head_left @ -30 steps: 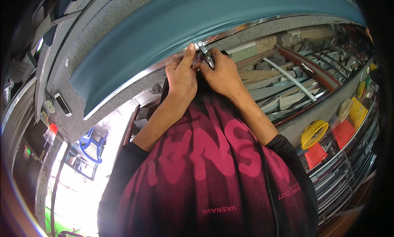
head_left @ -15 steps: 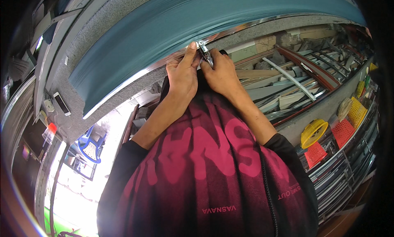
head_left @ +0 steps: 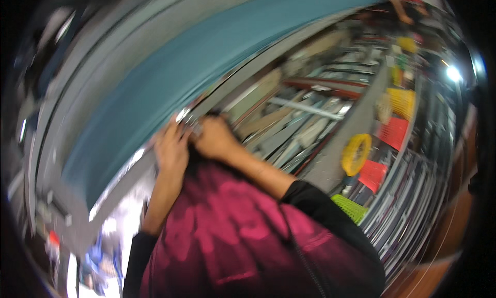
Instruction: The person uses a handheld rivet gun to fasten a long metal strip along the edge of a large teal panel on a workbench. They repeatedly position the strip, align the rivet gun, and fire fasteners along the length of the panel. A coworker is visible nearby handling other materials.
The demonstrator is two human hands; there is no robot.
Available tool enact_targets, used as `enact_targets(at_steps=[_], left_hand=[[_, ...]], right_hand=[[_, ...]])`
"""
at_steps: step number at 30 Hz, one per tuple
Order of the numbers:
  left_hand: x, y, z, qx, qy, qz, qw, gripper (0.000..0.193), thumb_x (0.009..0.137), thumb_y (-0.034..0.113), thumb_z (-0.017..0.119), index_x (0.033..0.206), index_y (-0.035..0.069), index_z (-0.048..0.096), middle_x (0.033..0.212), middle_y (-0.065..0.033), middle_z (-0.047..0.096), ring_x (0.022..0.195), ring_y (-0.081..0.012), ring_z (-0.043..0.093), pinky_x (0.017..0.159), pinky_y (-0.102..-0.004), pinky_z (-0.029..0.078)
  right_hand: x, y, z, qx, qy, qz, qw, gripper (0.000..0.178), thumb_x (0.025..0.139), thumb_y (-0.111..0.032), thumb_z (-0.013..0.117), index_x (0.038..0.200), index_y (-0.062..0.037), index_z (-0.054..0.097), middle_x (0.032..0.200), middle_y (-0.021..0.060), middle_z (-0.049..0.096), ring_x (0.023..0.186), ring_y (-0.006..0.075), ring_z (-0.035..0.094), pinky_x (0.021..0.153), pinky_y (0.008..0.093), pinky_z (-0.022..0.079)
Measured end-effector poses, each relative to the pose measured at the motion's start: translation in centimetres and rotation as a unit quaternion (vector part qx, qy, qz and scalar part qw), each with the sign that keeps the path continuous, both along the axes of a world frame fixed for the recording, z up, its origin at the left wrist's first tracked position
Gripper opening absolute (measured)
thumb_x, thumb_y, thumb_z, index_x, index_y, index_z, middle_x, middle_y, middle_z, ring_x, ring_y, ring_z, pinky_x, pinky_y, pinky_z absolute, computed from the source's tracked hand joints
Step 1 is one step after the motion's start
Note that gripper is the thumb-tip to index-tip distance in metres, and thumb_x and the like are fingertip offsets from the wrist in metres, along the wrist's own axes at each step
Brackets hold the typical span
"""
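A long blue-green sheet (head_left: 155,86) lies across a grey-covered bench, with a shiny metal strip (head_left: 129,163) along its near edge. At that edge my left hand (head_left: 172,145) is closed, thumb up by the strip; motion smears its fingers. My right hand (head_left: 214,138) is just to its right, gripping a small shiny metal hand tool (head_left: 183,116) whose head reaches the sheet's edge. The tool's exact kind is too blurred to tell, and its lower part is hidden by my fingers.
Right of the bench, a long trough holds loose strips and offcuts (head_left: 299,127). Beyond it are a yellow ring-shaped item (head_left: 356,154), red baskets (head_left: 395,132), a light green basket (head_left: 350,207) and racked metal lengths (head_left: 408,210). A blue chair (head_left: 98,256) stands lower left; another person's arm (head_left: 400,9) shows top right.
The whole view has swung, so my hands and the sheet sit lower and farther left in it. The green basket and the other person's arm have come into sight. Both hands keep their places at the edge.
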State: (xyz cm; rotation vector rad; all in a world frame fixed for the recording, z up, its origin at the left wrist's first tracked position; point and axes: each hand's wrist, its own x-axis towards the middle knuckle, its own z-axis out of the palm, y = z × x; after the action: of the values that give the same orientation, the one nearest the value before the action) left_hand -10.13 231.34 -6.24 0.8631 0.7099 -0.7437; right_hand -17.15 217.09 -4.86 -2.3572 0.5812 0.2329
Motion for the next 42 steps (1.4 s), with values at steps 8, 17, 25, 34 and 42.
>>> enact_targets(at_steps=[8, 17, 25, 34, 42], left_hand=[[2.2, 0.0, 0.3, 0.028, 0.017, -0.06, 0.998, 0.061, 0.099, 0.028, 0.087, 0.144, 0.0, 0.056, 0.134, -0.0124, 0.065, 0.125, -0.0289, 0.062, 0.097, -0.0442, 0.055], [3.4, 0.2, -0.8, 0.013, 0.07, -0.038, 0.997, 0.098, 0.092, 0.039, 0.094, 0.164, 0.003, 0.036, 0.158, -0.0116, 0.048, 0.146, -0.032, 0.05, 0.122, -0.0557, 0.044], [4.6, 3.3, -0.2, -0.007, 0.139, -0.014, 0.99, 0.055, 0.092, 0.054, 0.089, 0.125, 0.018, 0.063, 0.125, 0.0063, 0.062, 0.119, -0.0233, 0.059, 0.113, -0.0631, 0.046], [3.3, 13.0, -2.7, 0.064, 0.1, 0.07, 0.99, 0.05, 0.093, 0.049, 0.089, 0.122, 0.016, 0.066, 0.121, -0.0009, 0.066, 0.112, -0.0274, 0.064, 0.103, -0.0583, 0.057], [3.8, 20.8, -1.7, 0.071, 0.084, 0.052, 0.993, 0.028, 0.107, 0.045, 0.073, 0.1, 0.019, 0.065, 0.089, -0.0033, 0.068, 0.078, -0.0225, 0.066, 0.072, -0.0403, 0.062]], right_hand=[[3.1, -2.3, 1.2, 0.383, 0.246, -0.035, 0.89, 0.042, 0.099, -0.037, 0.073, 0.103, 0.0047, 0.079, 0.09, 0.0192, 0.078, 0.078, 0.0287, 0.075, 0.072, 0.0491, 0.061], [-0.2, -6.1, -0.4, 0.144, 0.14, 0.094, 0.975, 0.067, 0.101, -0.058, 0.065, 0.095, 0.007, 0.079, 0.087, 0.027, 0.077, 0.082, 0.0411, 0.075, 0.08, 0.058, 0.056], [-7.4, -10.7, 0.0, 0.03, 0.03, -0.288, 0.957, 0.064, 0.086, -0.059, 0.081, 0.101, 0.0037, 0.078, 0.092, 0.0317, 0.077, 0.097, 0.0506, 0.077, 0.092, 0.0555, 0.059], [-8.2, -17.7, -1.0, 0.059, -0.039, -0.429, 0.901, 0.058, 0.081, -0.058, 0.092, 0.086, -0.004, 0.073, 0.077, 0.0189, 0.075, 0.08, 0.0396, 0.076, 0.082, 0.0521, 0.058], [-8.5, -19.7, -5.2, 0.098, -0.026, -0.443, 0.891, 0.064, 0.079, -0.06, 0.093, 0.1, -0.0029, 0.073, 0.093, 0.0199, 0.078, 0.093, 0.0383, 0.077, 0.086, 0.0506, 0.059]])
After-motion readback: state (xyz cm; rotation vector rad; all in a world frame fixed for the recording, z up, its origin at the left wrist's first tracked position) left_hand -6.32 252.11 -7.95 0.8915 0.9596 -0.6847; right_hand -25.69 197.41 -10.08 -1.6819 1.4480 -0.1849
